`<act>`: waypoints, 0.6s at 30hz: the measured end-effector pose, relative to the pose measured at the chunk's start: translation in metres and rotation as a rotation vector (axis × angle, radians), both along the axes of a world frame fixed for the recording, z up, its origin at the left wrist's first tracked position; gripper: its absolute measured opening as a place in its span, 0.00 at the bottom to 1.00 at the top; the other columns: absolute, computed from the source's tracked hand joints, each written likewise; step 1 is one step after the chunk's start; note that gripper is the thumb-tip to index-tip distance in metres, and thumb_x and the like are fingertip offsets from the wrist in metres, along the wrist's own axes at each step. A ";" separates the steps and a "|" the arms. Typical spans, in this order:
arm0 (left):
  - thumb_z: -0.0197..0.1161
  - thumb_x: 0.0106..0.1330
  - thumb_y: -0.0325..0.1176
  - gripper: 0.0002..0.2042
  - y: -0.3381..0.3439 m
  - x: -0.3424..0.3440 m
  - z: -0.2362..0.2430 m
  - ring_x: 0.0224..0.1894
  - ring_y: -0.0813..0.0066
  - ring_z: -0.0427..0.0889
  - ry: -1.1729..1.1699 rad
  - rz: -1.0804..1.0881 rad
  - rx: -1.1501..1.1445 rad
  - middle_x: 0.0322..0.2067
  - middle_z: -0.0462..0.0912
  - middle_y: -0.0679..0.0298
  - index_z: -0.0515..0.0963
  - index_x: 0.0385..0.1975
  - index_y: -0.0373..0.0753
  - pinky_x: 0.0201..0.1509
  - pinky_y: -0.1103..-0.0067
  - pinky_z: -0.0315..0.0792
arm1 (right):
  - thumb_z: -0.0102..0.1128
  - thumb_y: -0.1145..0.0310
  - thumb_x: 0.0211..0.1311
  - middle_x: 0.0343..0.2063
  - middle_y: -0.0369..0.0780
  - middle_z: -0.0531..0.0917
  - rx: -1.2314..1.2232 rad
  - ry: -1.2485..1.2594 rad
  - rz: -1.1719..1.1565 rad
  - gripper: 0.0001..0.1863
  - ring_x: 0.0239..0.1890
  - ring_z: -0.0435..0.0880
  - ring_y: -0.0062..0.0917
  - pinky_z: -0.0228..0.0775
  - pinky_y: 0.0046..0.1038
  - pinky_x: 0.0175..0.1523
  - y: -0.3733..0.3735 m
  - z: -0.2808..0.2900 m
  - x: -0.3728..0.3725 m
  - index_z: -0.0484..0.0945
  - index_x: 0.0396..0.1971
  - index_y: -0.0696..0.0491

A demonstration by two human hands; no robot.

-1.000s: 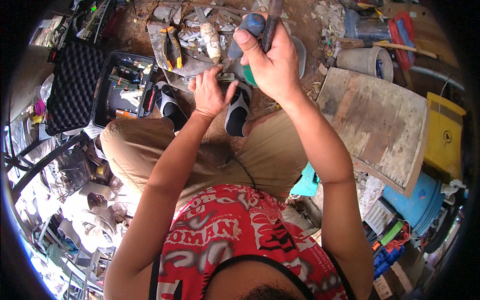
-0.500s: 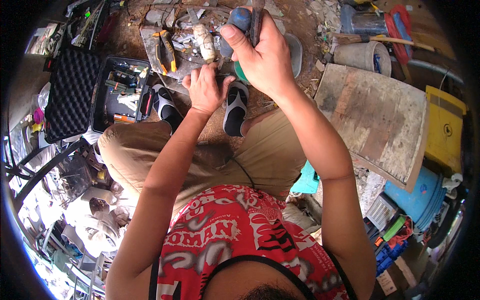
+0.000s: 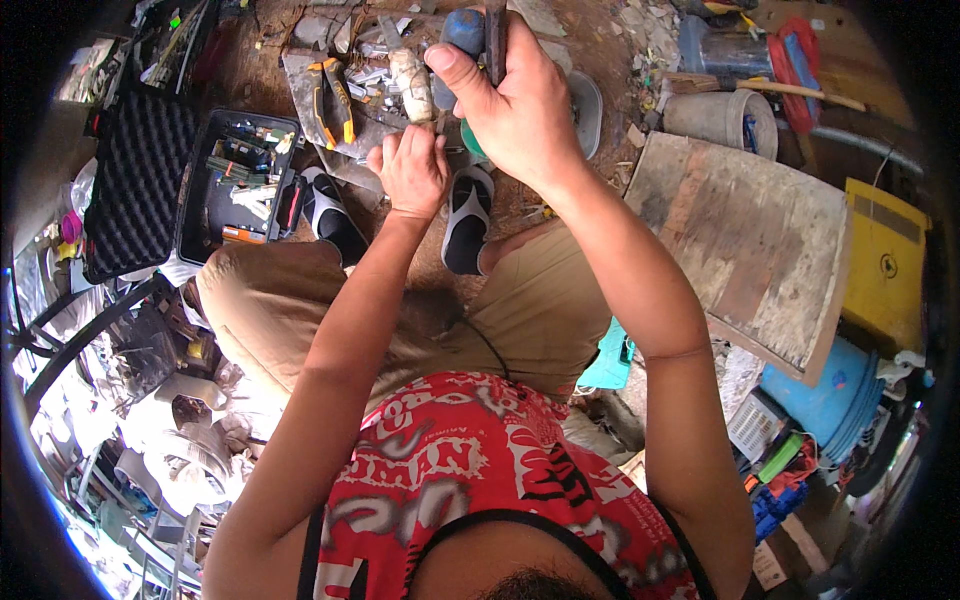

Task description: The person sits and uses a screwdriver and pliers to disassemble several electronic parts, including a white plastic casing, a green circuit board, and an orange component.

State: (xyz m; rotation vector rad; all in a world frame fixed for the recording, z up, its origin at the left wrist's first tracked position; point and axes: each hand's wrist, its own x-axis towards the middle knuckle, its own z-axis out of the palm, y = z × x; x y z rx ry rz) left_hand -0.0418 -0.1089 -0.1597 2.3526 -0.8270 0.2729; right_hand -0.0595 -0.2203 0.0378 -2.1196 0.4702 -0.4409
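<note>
My right hand [image 3: 525, 115] is raised at the top of the view, fingers wrapped round a dark, narrow bar [image 3: 495, 42] whose far end leaves the picture. Just left of that bar is a blue rounded cylinder [image 3: 463, 32]; whether the hand touches it I cannot tell. My left hand [image 3: 413, 172] is low over the work spot, fingers bent and drawn together, its grip hidden from above. Its fingertips lie by the end of a tool with a pale wrapped handle [image 3: 410, 85]. Left of it, orange-and-black pliers [image 3: 333, 102] rest on a grey slab among metal scraps.
An open black case [image 3: 190, 215] with small parts stands at the left. Under my right forearm side sit a green round thing [image 3: 470, 138] and a clear tub [image 3: 587, 110]. A worn wooden board [image 3: 745, 240], a white bucket [image 3: 720, 120] and a blue bucket [image 3: 825, 400] are at the right.
My left thumb has drawn in against the fingers from a spread position. My right hand has shifted slightly left and down with the dark bar. The view has moved a little.
</note>
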 end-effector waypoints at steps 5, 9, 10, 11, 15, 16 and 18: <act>0.58 0.59 0.39 0.07 0.000 0.000 -0.001 0.35 0.65 0.71 -0.020 0.016 -0.007 0.29 0.76 0.69 0.75 0.33 0.47 0.43 0.66 0.55 | 0.57 0.60 0.65 0.30 0.42 0.80 0.061 -0.170 0.073 0.19 0.31 0.82 0.26 0.74 0.28 0.32 -0.003 -0.005 0.004 0.70 0.47 0.58; 0.59 0.57 0.38 0.08 0.005 0.000 -0.003 0.35 0.66 0.71 -0.035 -0.003 -0.024 0.30 0.76 0.70 0.76 0.35 0.48 0.43 0.67 0.55 | 0.56 0.69 0.66 0.23 0.32 0.76 0.109 -0.002 0.009 0.17 0.23 0.75 0.15 0.68 0.20 0.25 -0.017 0.030 -0.009 0.69 0.51 0.59; 0.59 0.57 0.38 0.08 0.005 0.000 -0.002 0.35 0.66 0.71 -0.027 -0.011 -0.026 0.30 0.77 0.71 0.76 0.35 0.48 0.44 0.67 0.55 | 0.56 0.69 0.66 0.23 0.32 0.75 0.008 -0.010 0.055 0.17 0.22 0.73 0.14 0.66 0.19 0.24 -0.030 0.032 -0.018 0.69 0.51 0.58; 0.59 0.57 0.38 0.08 0.005 0.001 -0.002 0.34 0.66 0.72 -0.019 -0.019 -0.028 0.30 0.77 0.71 0.76 0.36 0.48 0.44 0.68 0.55 | 0.56 0.68 0.66 0.22 0.32 0.74 -0.093 -0.019 0.101 0.16 0.21 0.71 0.13 0.65 0.18 0.23 -0.038 0.032 -0.022 0.69 0.50 0.58; 0.59 0.57 0.39 0.09 0.005 0.000 -0.002 0.35 0.68 0.72 -0.042 -0.011 -0.028 0.31 0.77 0.72 0.76 0.37 0.49 0.44 0.68 0.55 | 0.58 0.68 0.64 0.30 0.31 0.76 -0.067 0.096 0.129 0.23 0.26 0.72 0.12 0.66 0.15 0.33 -0.048 0.046 -0.051 0.68 0.57 0.57; 0.59 0.57 0.39 0.09 0.004 0.000 -0.004 0.34 0.68 0.72 -0.025 -0.021 -0.037 0.31 0.77 0.72 0.76 0.37 0.49 0.44 0.68 0.55 | 0.53 0.74 0.64 0.35 0.32 0.75 -0.024 0.206 0.137 0.27 0.29 0.70 0.12 0.65 0.15 0.36 -0.051 0.054 -0.060 0.62 0.63 0.57; 0.59 0.57 0.39 0.09 0.005 0.000 -0.007 0.34 0.68 0.72 -0.034 -0.027 -0.033 0.31 0.76 0.72 0.76 0.37 0.49 0.44 0.69 0.55 | 0.54 0.68 0.64 0.33 0.38 0.77 -0.024 0.242 0.159 0.25 0.35 0.75 0.18 0.68 0.22 0.42 -0.051 0.077 -0.068 0.65 0.60 0.59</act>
